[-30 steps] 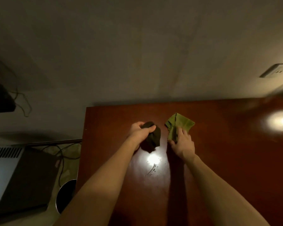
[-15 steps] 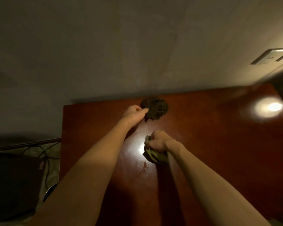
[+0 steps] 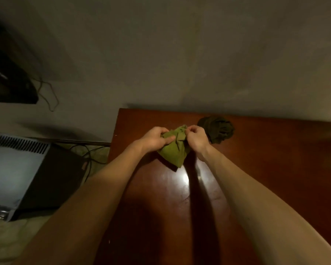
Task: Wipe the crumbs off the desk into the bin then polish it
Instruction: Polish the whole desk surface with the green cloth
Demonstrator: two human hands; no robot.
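Desk (image 3: 266, 169) bears dark cloth (image 3: 220, 131); two hands (image 3: 155, 139) (image 3: 197, 139) grip green cloth (image 3: 175, 153).

Left hand (image 3: 155, 139), right hand (image 3: 198, 139) close together; both pinching cloth (image 3: 174, 153)

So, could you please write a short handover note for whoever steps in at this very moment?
Left hand and right hand: both grip the light green cloth, bunched up just above the desk.
Dark cloth: lies crumpled on the desk near its back edge, to the right of the hands, not held.
Bin: not in view.
Done: unclear; the light is too dim to tell whether crumbs remain.
Left: check for crumbs, sweep any into the bin, then polish the desk.
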